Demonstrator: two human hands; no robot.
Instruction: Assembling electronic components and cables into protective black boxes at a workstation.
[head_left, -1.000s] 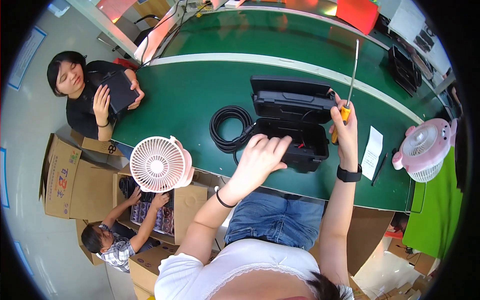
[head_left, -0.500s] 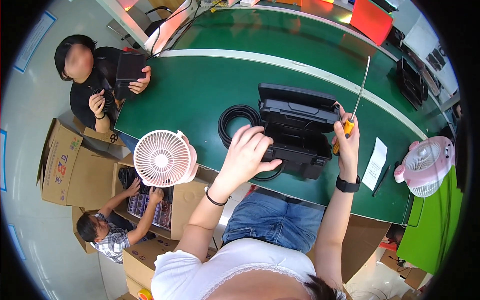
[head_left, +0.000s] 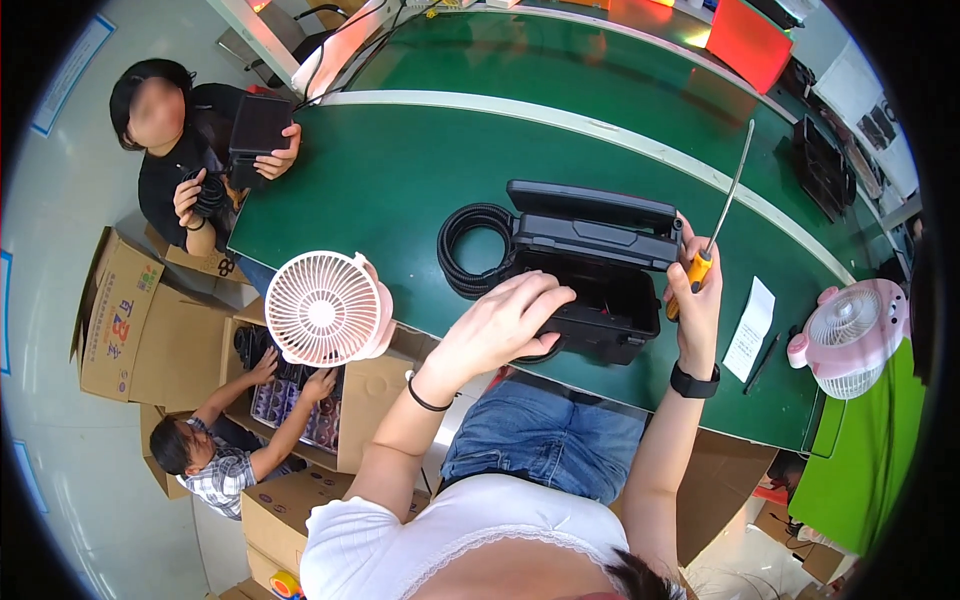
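Note:
A black plastic box (head_left: 600, 325) sits before me at the table's near edge, its lid (head_left: 592, 207) raised toward the far side. My left hand (head_left: 512, 315) is bent over the box's near left corner, fingers over the opening and thumb against the front wall. In my right hand (head_left: 698, 290) is a screwdriver (head_left: 704, 262) with a yellow handle, its long metal shaft pointing up and away. That hand is beside the box's right end, fingers partly behind the lid. A coiled black corrugated hose (head_left: 455, 242) lies against the box's left side.
A pale pink fan (head_left: 325, 310) stands at the table's left edge, another pink fan (head_left: 850, 325) at the right. A paper slip (head_left: 750, 328) and black pen (head_left: 763, 364) lie nearby. Two people work at left, one holding a black box (head_left: 262, 130), one reaching into a carton (head_left: 375, 410).
My left hand has shifted right, its fingers drawing closer together over the box's opening. The raised lid has come slightly toward me. The screwdriver, still in my right hand, leans a little further right.

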